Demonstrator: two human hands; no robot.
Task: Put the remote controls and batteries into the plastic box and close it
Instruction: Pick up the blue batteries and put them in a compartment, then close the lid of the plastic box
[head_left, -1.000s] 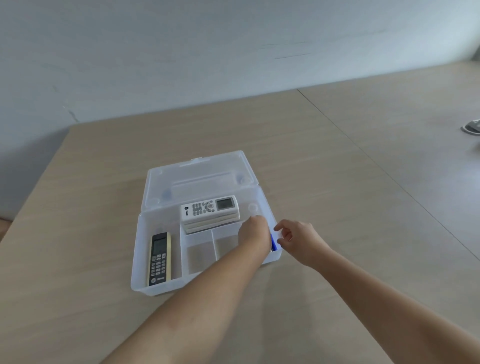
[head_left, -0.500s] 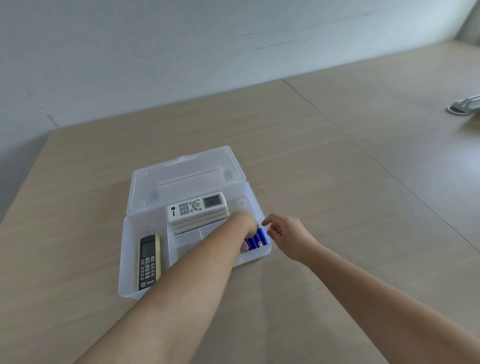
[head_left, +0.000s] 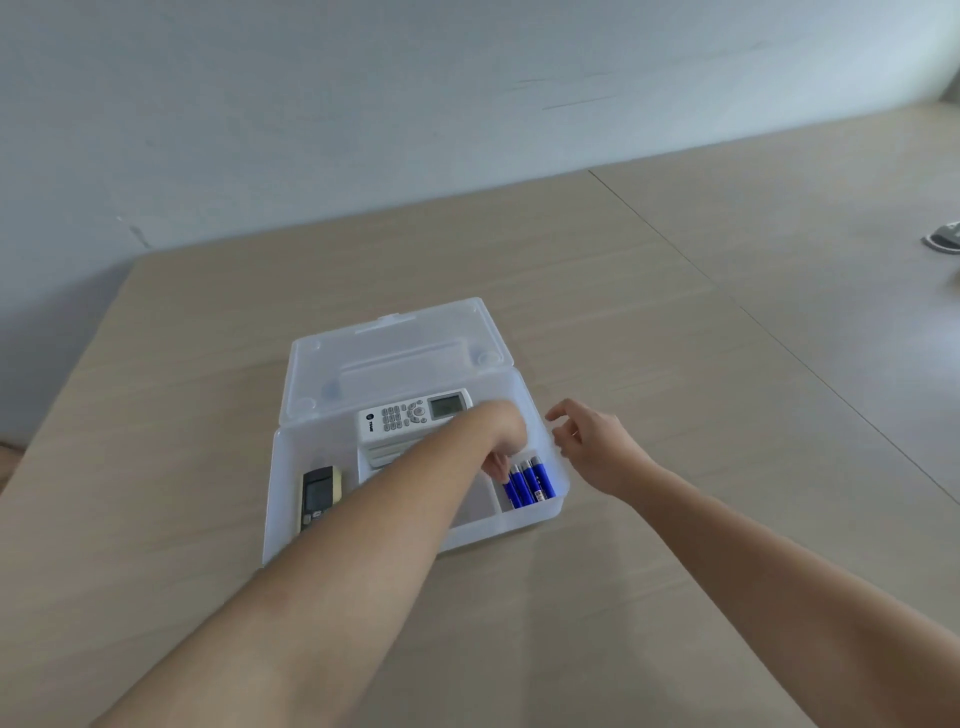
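Note:
A clear plastic box (head_left: 540, 519) lies on the table with its lid (head_left: 395, 358) folded back flat. A white remote (head_left: 410, 415) rests on a stack of white remotes in the back compartment. A black and cream remote (head_left: 319, 493) lies in the left compartment, partly hidden by my forearm. Several blue batteries (head_left: 530, 483) lie side by side in the right front compartment. My left hand (head_left: 501, 436) reaches down into the box, fingertips touching the leftmost battery. My right hand (head_left: 592, 447) hovers just outside the box's right wall, fingers apart, holding nothing.
The box sits on a light wooden table (head_left: 675, 338) with a seam running diagonally to the right. A grey object (head_left: 943, 244) lies at the far right edge. A pale wall stands behind the table.
The blue batteries came into the right front compartment and now lie uncovered there. My right hand has let go and drawn back to the right. My left hand stays over the batteries.

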